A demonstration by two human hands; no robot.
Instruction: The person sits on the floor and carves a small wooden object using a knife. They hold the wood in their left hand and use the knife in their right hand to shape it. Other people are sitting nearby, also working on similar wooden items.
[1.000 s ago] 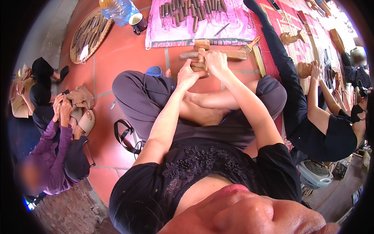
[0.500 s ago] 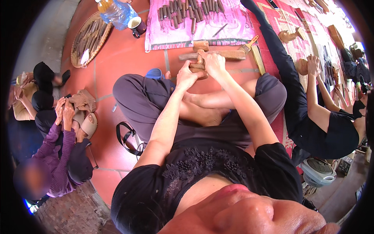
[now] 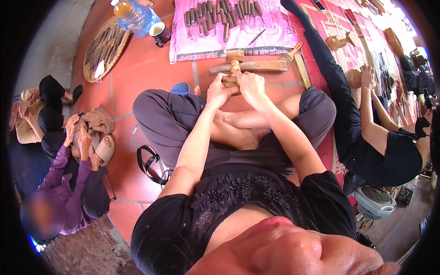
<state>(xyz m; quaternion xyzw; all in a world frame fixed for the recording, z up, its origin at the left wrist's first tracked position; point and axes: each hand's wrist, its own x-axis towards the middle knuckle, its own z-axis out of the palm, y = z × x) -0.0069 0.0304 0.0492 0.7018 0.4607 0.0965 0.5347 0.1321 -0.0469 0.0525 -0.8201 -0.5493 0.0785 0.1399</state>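
A red tiled floor [image 3: 137,82] fills the frame. At upper centre a pink cloth [image 3: 275,32] lies on it, lined with chisels [image 3: 220,13]. At upper left sit a round woven tray [image 3: 103,50], a plastic bottle [image 3: 135,16] and a dark mug [image 3: 160,33]. A long wooden block [image 3: 256,67] lies just below the cloth.

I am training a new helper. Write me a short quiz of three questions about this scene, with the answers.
1. True or false: both hands meet on one small wooden piece.
2. What lies on the pink cloth?
A. a row of chisel-like tools
B. folded clothes
C. fruit
3. Which container stands beside the plastic bottle?

Key
1. True: the left hand and the right hand close together on the small wooden piece, in front of the wooden mallet.
2. A, the tools.
3. A dark mug.
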